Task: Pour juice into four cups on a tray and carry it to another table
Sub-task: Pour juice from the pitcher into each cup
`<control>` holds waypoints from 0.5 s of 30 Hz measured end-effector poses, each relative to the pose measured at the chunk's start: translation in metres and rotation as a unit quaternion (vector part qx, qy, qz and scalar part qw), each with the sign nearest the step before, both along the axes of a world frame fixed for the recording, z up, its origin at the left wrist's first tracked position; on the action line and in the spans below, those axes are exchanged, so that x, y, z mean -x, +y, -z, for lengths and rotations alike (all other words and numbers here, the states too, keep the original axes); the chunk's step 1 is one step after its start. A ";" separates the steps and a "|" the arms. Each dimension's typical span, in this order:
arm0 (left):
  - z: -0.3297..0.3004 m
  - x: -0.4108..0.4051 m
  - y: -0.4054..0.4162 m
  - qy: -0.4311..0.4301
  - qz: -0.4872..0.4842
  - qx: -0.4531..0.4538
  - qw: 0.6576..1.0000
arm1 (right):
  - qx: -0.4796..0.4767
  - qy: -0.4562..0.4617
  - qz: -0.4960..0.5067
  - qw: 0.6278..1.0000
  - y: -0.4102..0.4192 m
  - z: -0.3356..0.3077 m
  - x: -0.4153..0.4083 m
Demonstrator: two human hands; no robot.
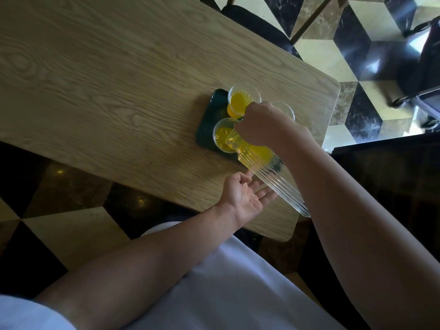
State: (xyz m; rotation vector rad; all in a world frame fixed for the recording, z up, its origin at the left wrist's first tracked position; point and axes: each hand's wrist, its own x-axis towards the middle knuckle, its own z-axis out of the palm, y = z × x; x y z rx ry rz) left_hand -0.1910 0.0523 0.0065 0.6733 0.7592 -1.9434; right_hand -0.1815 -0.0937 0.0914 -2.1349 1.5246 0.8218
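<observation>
A dark green tray (209, 120) lies near the right end of the wooden table. A clear cup (240, 100) at the tray's far side holds yellow juice. A nearer cup (222, 135) also holds juice, and the mouth of a ribbed glass jug (271, 177) tips over its rim. My right hand (264, 123) grips the jug's neck from above. My left hand (245, 194) is open, palm up, with its fingers under the jug's body. A third clear cup (287, 109) shows partly behind my right hand. Any other cup is hidden.
The wooden table (107, 79) runs far to the left of the tray. Its right edge (333, 110) is close to the tray. Dark chairs (259, 25) stand beyond the table, over a chequered floor (352, 55). A dark ledge (390, 158) is on the right.
</observation>
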 end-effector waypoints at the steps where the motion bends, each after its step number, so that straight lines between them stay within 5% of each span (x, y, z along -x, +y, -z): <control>1: -0.002 0.001 0.000 0.006 0.000 0.002 1.000 | -0.003 0.006 -0.002 1.000 -0.001 -0.001 -0.001; 15: -0.015 0.006 -0.008 0.049 -0.039 0.024 0.998 | -0.022 0.017 -0.018 0.999 -0.015 -0.014 -0.019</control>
